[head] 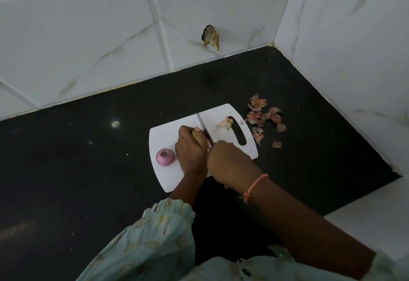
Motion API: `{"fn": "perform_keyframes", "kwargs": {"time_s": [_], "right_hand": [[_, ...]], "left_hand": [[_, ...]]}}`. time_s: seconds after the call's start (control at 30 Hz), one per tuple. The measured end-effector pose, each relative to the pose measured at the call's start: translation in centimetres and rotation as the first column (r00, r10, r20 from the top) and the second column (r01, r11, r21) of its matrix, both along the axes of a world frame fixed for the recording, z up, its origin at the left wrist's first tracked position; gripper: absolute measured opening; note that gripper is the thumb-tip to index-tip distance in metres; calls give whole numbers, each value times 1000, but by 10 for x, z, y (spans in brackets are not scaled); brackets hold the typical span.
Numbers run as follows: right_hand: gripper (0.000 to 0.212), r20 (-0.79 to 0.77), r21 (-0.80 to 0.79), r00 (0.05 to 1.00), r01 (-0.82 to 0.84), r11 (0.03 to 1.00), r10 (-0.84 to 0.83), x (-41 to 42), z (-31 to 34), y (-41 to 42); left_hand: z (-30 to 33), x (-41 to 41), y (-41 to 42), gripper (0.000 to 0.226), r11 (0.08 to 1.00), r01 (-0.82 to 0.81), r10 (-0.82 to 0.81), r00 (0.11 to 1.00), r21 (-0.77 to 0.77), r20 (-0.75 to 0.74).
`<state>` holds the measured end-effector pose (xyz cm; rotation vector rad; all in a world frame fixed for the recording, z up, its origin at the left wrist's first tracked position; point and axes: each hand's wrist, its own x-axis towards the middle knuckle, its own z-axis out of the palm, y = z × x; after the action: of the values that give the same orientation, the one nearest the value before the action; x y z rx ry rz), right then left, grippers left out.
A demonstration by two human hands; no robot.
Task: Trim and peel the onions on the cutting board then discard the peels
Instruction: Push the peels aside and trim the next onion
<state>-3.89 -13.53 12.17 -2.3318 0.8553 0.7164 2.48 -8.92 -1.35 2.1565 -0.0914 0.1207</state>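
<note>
A white cutting board (221, 132) lies on the black counter. My left hand (190, 147) grips an onion on the board; the onion is almost wholly hidden under my fingers. My right hand (230, 161) holds a knife (203, 125), its blade lying right beside my left fingers and pointing away from me. A peeled purple onion (164, 157) sits at the board's near left corner. One peel scrap (225, 122) lies on the board by its handle slot.
Several loose onion peels (263, 119) are scattered on the black counter (88, 159) right of the board. White tiled walls (332, 59) meet in a corner behind and to the right. A hole with debris (210, 37) marks the back wall.
</note>
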Motion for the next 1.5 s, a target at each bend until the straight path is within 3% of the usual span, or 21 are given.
{"fn": "perform_keyframes", "kwargs": {"time_s": [0.33,0.5,0.73,1.1,1.3,1.5], "right_hand": [[27,102,48,993,49,998,-54,-9,-11,1],[27,77,38,996,36,999,-39,-14,-17,2],[25,217,18,976,31,999,-34,-28,-19,2],[22,242,-103,969,-22,994,47,-38,-54,0],[27,134,-168,985,-88,982,111,-57,-77,-12],[33,283,-258,958,118,959,-42,-71,-83,-49]], "left_hand": [[-6,2,-1,33,1000,-19,19,1000,-1,16],[-9,2,-3,33,999,-37,37,999,-6,13],[-12,4,-5,35,998,-54,54,998,-13,22],[-12,3,-1,36,998,-31,34,998,-52,58],[-10,3,1,26,997,-19,25,997,-80,69],[-14,4,6,30,990,-19,26,998,-142,48]]}}
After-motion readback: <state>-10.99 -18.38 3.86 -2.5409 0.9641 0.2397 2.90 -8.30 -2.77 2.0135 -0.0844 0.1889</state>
